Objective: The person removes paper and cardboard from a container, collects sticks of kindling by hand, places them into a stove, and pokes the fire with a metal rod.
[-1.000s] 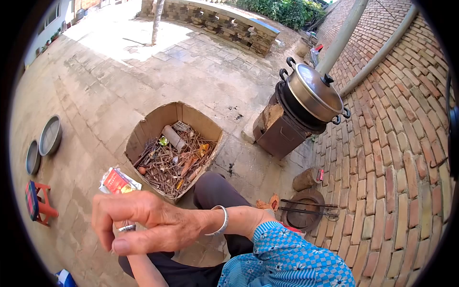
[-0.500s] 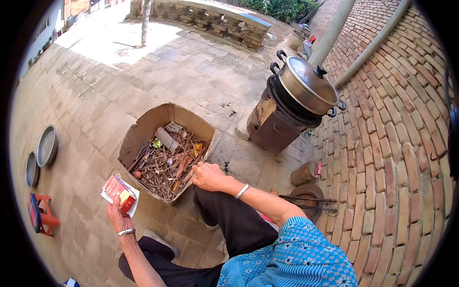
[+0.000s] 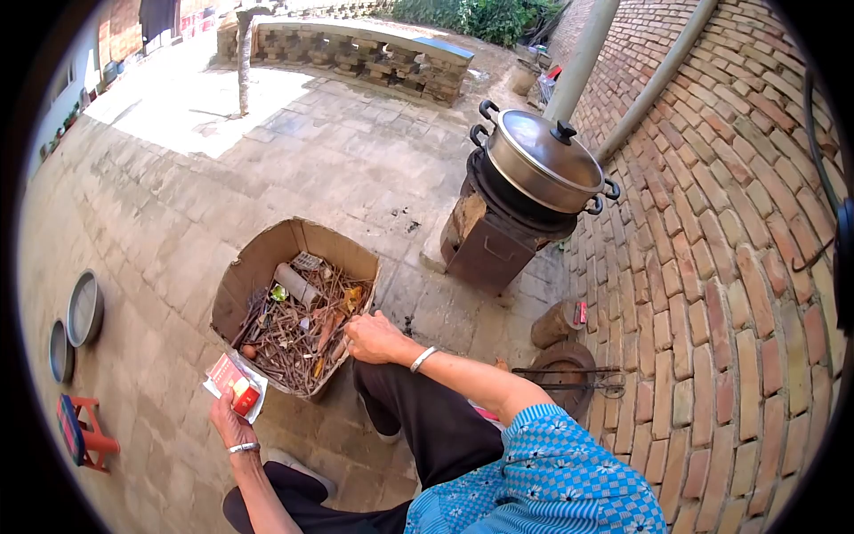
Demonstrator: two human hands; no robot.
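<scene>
My left hand (image 3: 231, 423) grips a small red carton (image 3: 235, 384) with a yellow patch, and white paper (image 3: 260, 406) pokes out around it. Beside my raised knee, my right hand (image 3: 374, 339) is closed, its fingers curled together; whatever lies in them, if anything, is too small to make out. It is close to the right rim of a worn cardboard box (image 3: 260, 255). Inside the box lie many thin twigs (image 3: 298, 343), a greyish roll (image 3: 298, 285), a green wrapper (image 3: 279, 293) and orange-yellow scraps (image 3: 353, 297).
Ahead on the right, a lidded steel pot (image 3: 543, 165) sits on a metal stove (image 3: 492, 254) near a brick wall (image 3: 685, 294). A log (image 3: 555, 324), a small red box (image 3: 581, 313) and metal tongs (image 3: 574, 384) are by the wall. Left are two basins (image 3: 84, 309) and a stool (image 3: 87, 436).
The view has tilted, so the box and left hand appear lower and the stove further left. Both hands keep nearly the same pose, the left still holding the red carton.
</scene>
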